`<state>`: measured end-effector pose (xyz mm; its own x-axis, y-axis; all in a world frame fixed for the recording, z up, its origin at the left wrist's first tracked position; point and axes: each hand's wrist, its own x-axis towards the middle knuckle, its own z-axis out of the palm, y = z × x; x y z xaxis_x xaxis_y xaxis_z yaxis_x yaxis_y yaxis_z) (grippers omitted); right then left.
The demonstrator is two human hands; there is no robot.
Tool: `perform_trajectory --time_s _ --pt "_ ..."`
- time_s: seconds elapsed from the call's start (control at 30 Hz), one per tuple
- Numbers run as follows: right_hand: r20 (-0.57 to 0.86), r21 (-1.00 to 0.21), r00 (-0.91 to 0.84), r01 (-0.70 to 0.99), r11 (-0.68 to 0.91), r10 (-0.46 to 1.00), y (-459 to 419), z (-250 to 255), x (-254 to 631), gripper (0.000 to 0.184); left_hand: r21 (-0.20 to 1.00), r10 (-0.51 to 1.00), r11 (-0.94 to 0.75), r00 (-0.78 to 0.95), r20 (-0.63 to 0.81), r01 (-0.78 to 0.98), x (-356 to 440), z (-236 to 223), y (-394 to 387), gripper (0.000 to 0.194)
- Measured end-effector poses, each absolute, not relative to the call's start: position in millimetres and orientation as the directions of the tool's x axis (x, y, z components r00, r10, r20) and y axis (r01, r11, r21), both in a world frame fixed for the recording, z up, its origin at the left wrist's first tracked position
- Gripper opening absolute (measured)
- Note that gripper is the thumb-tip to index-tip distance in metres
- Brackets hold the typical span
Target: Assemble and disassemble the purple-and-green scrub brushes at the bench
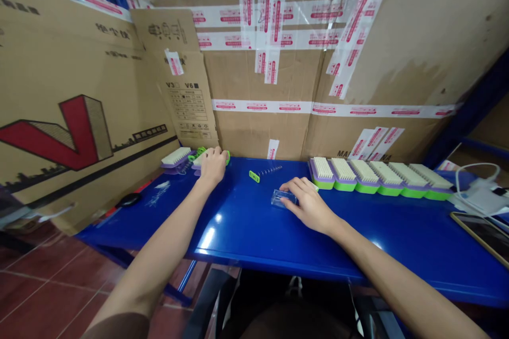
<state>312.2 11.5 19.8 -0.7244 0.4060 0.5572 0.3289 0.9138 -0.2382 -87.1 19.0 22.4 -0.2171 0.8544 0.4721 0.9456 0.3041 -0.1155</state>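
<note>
At the back left of the blue table [246, 233], my left hand [213, 166] reaches down with curled fingers among bright green plastic pieces [200, 152] and a pale-bristled part [200, 160]. Its fingertips are hidden, so what they hold cannot be made out. My right hand [308, 202] is closed on a small clear plastic box [280, 198] near the table's middle; a pale edge of something shows behind its fingers. Between the hands lie a small green plastic piece [254, 176] and a thin metal coil spring [271, 170].
Several scrub brushes [366, 176] with pale bristles and purple-green bodies stand in a row at right. Another brush top [176, 157] is at far left. A phone [483, 235] and a white charger with cable [479, 193] lie at right. Cardboard walls [262, 77] enclose the back and left.
</note>
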Motion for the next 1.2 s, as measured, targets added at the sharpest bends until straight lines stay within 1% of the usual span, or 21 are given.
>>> perform_trajectory --time_s 0.1,0.23,0.47,0.77,1.0,1.2 --pt "0.554 -0.239 -0.722 0.341 0.909 0.416 12 19 312 0.018 -0.105 0.878 0.274 -0.204 0.433 0.956 -80 22 20 0.028" --pt "0.544 -0.244 -0.722 0.351 0.904 0.427 13 19 312 0.017 -0.084 0.888 0.282 -0.227 0.400 0.956 -80 20 19 0.025" --pt "0.536 -0.246 -0.728 0.348 0.904 0.427 13 19 312 0.016 -0.068 0.894 0.297 -0.252 0.371 0.952 -88 18 20 0.034" --pt "0.528 -0.254 -0.732 0.348 0.902 0.431 14 18 311 0.014 -0.079 0.905 0.304 -0.262 0.335 0.950 -93 10 23 0.034" --pt "0.533 -0.259 -0.730 0.340 0.904 0.428 13 18 312 0.013 -0.068 0.910 0.306 -0.271 0.315 0.950 -92 8 24 0.041" --pt "0.527 -0.252 -0.735 0.345 0.904 0.427 13 18 312 0.015 -0.056 0.910 0.308 -0.277 0.307 0.950 -92 6 24 0.042"
